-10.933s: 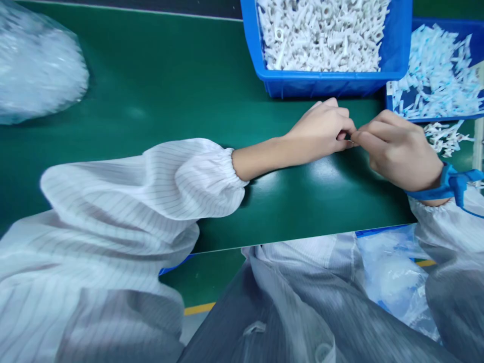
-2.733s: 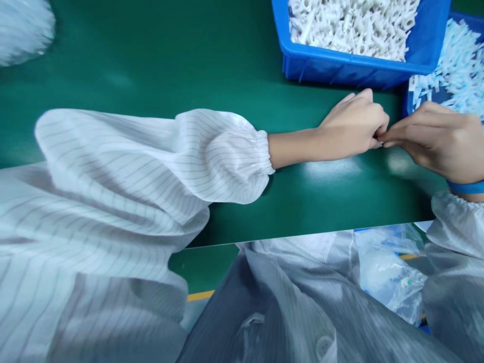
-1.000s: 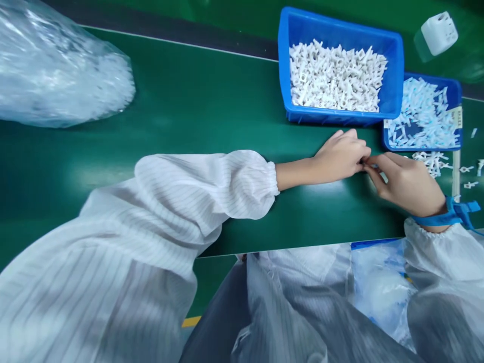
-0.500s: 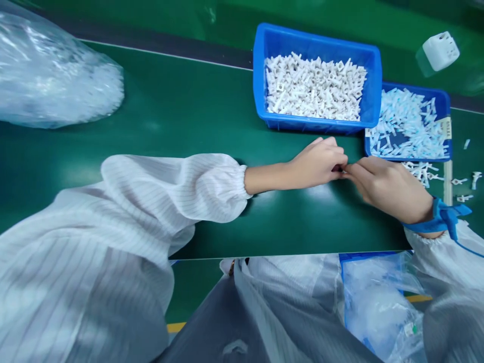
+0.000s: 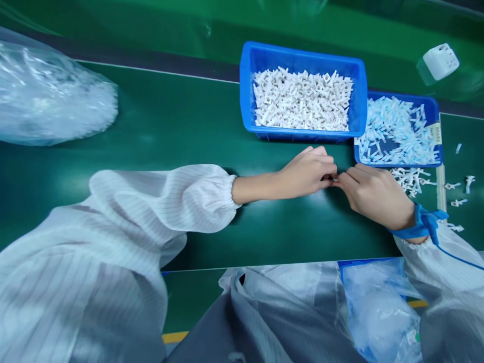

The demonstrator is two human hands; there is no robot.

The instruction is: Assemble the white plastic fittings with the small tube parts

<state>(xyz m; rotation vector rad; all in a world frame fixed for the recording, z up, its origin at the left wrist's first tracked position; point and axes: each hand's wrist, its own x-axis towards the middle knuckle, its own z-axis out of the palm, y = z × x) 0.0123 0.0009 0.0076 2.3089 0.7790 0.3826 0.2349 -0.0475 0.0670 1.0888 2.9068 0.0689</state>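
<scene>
My left hand [image 5: 310,172] and my right hand [image 5: 374,194] meet at the fingertips over the green work surface [image 5: 196,131]. Both are closed in a pinch, and what lies between the fingers is hidden. Behind them stands a deep blue bin [image 5: 246,91] holding many small white plastic parts [image 5: 302,101]. A shallower blue tray [image 5: 436,108] with pale blue-and-white strips [image 5: 397,126] sits beyond my right hand. Close to that hand, under the tray's near edge, lies a pile of white pieces [image 5: 410,180]. Around my right wrist is a blue strap [image 5: 423,222] with a cord.
A clear plastic bag [image 5: 56,96] full of whitish parts lies at the left. Several loose white pieces [image 5: 459,202] are scattered at the right. A white block [image 5: 441,61] is at the back right. Below the table edge, another plastic bag [image 5: 381,312] rests in a blue container.
The whole view has shifted, so the bin, tray and hands appear slightly lower and further left. My hands stay pinched together at the same place by the tray.
</scene>
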